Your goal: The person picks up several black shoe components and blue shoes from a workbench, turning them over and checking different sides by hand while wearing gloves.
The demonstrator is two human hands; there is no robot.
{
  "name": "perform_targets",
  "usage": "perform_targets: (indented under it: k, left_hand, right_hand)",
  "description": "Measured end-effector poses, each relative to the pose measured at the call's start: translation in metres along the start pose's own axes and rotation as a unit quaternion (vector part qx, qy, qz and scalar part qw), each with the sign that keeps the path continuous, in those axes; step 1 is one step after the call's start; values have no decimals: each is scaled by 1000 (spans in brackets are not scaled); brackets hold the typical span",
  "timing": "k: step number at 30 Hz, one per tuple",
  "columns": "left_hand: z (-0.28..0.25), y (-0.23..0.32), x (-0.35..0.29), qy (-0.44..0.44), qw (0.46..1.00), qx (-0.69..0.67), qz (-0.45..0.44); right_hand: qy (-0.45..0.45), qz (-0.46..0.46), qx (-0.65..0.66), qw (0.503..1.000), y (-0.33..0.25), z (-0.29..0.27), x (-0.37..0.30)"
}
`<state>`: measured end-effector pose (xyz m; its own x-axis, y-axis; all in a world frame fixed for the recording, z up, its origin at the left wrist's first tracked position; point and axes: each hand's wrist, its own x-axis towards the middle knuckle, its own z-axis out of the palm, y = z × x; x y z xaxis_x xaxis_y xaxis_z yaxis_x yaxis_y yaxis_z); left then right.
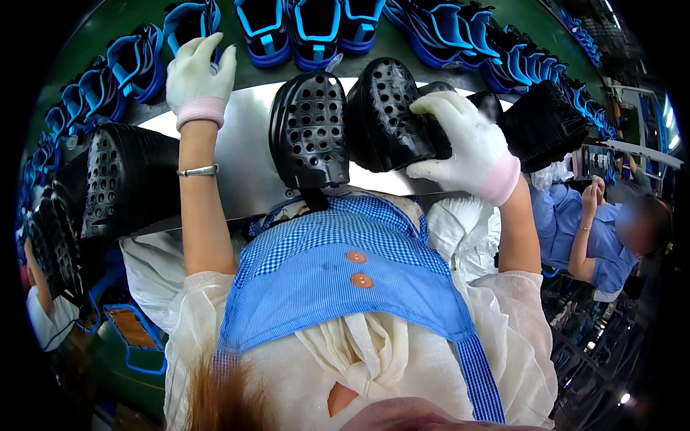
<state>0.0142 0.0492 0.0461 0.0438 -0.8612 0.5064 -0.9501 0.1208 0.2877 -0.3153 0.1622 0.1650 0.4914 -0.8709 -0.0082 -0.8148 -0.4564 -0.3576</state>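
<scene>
My left hand, in a white glove with a pink cuff, is stretched out over a black shoe with bright blue trim. Its thumb and fingers are apart, with nothing visible held between them; some fingertips overlap the shoe opening. In its white glove, my right hand grips a black plastic shoe insert dotted with round holes, fingers at its upper side and thumb low. More black pieces nest behind that one, partly hidden by the hand. Just left of it stands another holed black insert.
Black-and-blue shoes line the green surface beyond a shiny metal plate. Stacks of black inserts stand at the left and right. Another person sits at the right; a blue-framed stool is at lower left.
</scene>
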Motion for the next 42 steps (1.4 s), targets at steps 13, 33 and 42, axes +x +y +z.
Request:
perform_targets:
  k: [13,33,42]
  left_hand:
    - [6,2,-8,-31,995,-87,31]
    - [-51,51,-1,-346,556,-754,-58]
    - [-37,23,-16,-232,440,-851,-170]
  right_hand:
    - [-50,67,65,994,-8,-11,4]
    - [21,-143,105,984,-55,-46,74]
    - [2,-113,69,991,-70,4,142]
